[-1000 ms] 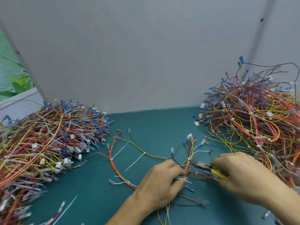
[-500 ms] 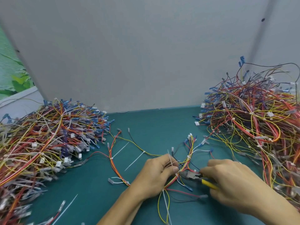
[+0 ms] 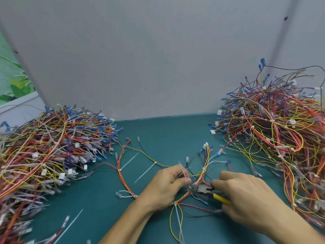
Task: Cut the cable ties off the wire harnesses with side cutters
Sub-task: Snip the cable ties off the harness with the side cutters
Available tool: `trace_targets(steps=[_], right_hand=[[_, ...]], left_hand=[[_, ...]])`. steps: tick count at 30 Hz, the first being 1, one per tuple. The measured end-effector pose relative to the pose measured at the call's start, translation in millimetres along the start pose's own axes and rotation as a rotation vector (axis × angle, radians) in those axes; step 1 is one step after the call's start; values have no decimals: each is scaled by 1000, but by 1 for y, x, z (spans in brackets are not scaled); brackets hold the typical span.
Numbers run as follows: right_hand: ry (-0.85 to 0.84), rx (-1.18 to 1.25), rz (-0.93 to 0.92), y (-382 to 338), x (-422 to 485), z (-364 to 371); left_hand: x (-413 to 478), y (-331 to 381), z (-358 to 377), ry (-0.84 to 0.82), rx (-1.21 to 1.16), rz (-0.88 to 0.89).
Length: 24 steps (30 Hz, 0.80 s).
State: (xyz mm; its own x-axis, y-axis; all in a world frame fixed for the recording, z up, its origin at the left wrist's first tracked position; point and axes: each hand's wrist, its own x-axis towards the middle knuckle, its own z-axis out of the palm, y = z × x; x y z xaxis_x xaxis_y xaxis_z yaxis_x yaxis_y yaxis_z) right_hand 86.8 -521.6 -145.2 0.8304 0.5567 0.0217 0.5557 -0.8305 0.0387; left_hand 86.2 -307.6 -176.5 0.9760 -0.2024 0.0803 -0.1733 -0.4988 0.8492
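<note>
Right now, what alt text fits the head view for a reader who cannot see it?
A person's left hand pinches a wire harness on a teal table while the right hand holds yellow-handled side cutters, nose at the wires beside the left thumb. A left pile and a right pile of tangled harnesses flank them.

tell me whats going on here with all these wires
A person is working on a wire harness on the green table. The left hand pinches it at a white cable tie; the right hand grips yellow-handled side cutters, their tip at the wires beside the left thumb. A left pile and a right pile of harnesses flank them.
</note>
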Motion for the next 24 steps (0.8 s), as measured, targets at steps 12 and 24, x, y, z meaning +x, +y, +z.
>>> trace_targets(steps=[12, 24], right_hand=[[-28, -57, -11, 1, 3, 2], [-61, -115, -9, 1, 3, 4]], left_hand=[[0, 0, 0, 3, 25, -2], [-1, -2, 1, 17, 7, -10]])
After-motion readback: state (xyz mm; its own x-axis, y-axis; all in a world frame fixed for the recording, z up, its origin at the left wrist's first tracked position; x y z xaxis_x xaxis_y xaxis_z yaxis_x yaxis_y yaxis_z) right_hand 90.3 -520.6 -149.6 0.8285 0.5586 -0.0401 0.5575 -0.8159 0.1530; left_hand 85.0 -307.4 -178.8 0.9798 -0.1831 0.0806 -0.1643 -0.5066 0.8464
